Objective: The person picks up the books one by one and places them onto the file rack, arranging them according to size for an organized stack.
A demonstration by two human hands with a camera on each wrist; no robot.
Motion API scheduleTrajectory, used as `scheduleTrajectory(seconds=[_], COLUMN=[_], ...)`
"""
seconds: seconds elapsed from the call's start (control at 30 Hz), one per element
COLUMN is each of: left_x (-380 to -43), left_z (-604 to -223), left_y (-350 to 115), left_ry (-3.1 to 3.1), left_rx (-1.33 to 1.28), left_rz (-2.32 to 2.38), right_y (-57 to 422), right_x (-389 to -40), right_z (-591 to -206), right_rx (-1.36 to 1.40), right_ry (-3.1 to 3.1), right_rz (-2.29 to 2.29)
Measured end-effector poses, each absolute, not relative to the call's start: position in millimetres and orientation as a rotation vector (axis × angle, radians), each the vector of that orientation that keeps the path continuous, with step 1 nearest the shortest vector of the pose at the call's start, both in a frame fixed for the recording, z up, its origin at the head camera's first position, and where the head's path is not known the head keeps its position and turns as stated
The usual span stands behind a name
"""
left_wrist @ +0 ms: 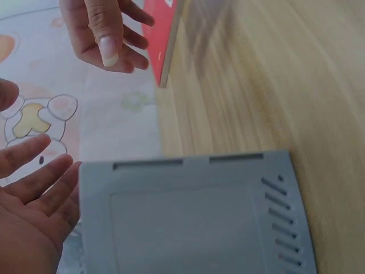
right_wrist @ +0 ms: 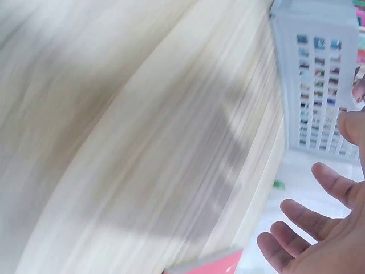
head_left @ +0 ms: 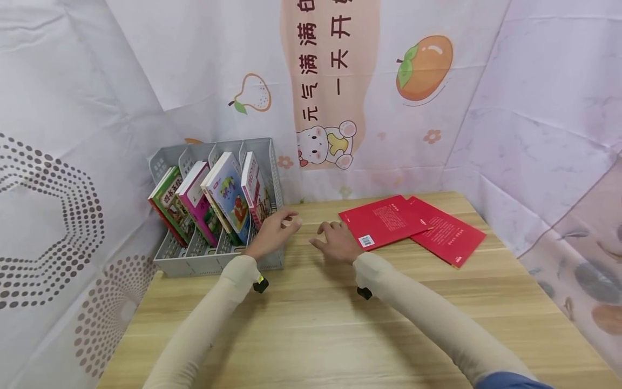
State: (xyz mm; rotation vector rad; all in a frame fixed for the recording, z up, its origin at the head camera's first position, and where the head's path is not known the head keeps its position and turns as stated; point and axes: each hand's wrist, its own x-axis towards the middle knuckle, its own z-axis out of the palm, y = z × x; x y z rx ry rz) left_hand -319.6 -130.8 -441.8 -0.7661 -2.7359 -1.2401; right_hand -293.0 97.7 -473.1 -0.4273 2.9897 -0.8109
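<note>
My left hand (head_left: 274, 233) hovers over the right end of a grey book rack (head_left: 194, 265), fingers loosely bent and holding nothing. In the rack's slots several children's books lean, among them a pink-spined book (head_left: 196, 202), a blue-covered book (head_left: 232, 197) and a white-and-red book (head_left: 256, 189) closest to that hand. My right hand (head_left: 338, 241) is above the table just left of a red book (head_left: 389, 221), its fingers spread with nothing between them. A second red book (head_left: 447, 232) lies partly under the first.
The wooden table (head_left: 311, 335) backs onto a printed curtain (head_left: 340, 183) with fruit pictures and writing. More cloth hangs at the left and right sides. The rack's slotted grey side wall (left_wrist: 188, 222) rises close to the left hand.
</note>
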Motion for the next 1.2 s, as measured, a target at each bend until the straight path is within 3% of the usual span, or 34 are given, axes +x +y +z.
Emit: scheduleTrajectory(seconds=[1.2], left_x=[-308.7], left_z=[-469.5], left_y=[-58.1], left_ry=[-2.783], left_rx=[-1.101], left_rz=[-0.878], right_y=[200.5], right_x=[-287.9], right_z=[-489.8], right_rx=[-0.237], right_ry=[3.117], right_rz=[-0.803])
